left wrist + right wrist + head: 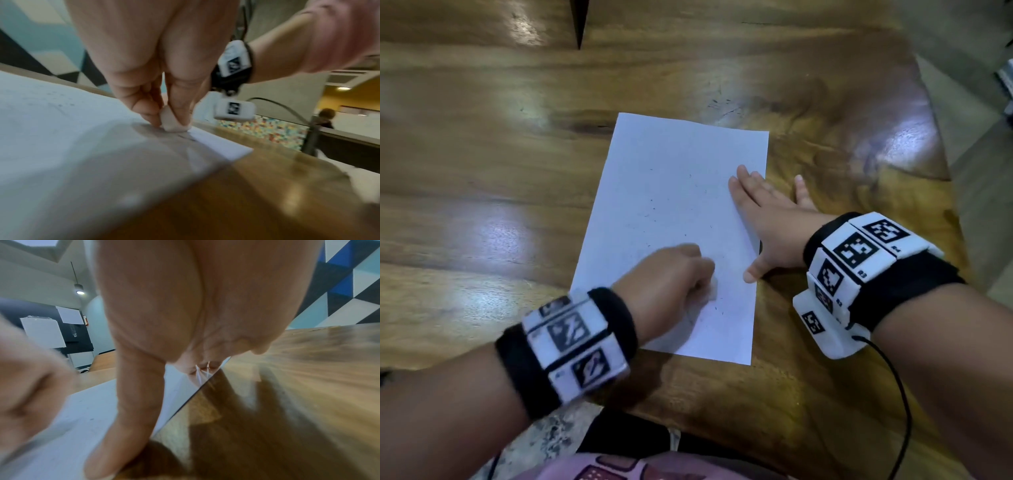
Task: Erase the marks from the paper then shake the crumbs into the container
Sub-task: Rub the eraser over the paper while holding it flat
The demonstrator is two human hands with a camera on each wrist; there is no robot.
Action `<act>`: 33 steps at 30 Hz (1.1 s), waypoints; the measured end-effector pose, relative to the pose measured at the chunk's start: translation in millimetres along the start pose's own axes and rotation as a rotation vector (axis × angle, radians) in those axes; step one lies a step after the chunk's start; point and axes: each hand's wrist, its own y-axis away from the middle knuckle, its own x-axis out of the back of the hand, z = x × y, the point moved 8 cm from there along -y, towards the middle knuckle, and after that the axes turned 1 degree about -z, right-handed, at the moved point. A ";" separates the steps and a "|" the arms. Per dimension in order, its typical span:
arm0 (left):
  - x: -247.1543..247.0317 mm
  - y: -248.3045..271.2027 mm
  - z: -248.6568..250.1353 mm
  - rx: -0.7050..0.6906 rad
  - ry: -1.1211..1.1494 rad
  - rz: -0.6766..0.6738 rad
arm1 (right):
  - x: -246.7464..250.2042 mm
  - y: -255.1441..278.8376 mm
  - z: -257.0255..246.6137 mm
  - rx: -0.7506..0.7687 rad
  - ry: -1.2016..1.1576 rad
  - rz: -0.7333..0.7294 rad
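Observation:
A white sheet of paper (pixel 671 212) lies on the wooden table, dotted with small dark crumbs and faint marks. My left hand (pixel 671 274) pinches a small white eraser (pixel 713 289) against the paper's lower part; in the left wrist view the eraser (pixel 171 122) sits between thumb and fingers, touching the paper (pixel 61 129). My right hand (pixel 767 219) lies flat with spread fingers on the paper's right edge, the thumb near the lower right side. The right wrist view shows that hand (pixel 185 321) pressing the paper (pixel 72 426) down. No container is in view.
The glossy wooden table (pixel 517 171) stretches left and far; its right edge (pixel 941 144) drops to the floor. A dark pointed object (pixel 578 24) stands at the far top. A cable (pixel 893 377) runs from my right wristband.

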 end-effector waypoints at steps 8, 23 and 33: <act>-5.9 1.3 5.5 -0.003 0.022 -0.068 | 0.0 0.7 -0.8 -0.004 -0.002 -0.005; 1.4 -36.9 9.7 0.034 -0.042 -0.110 | 0.9 0.8 -4.0 -0.041 0.021 -0.018; -13.6 -15.2 17.7 -0.039 -0.072 -0.205 | -0.7 0.6 -3.8 -0.039 -0.003 -0.040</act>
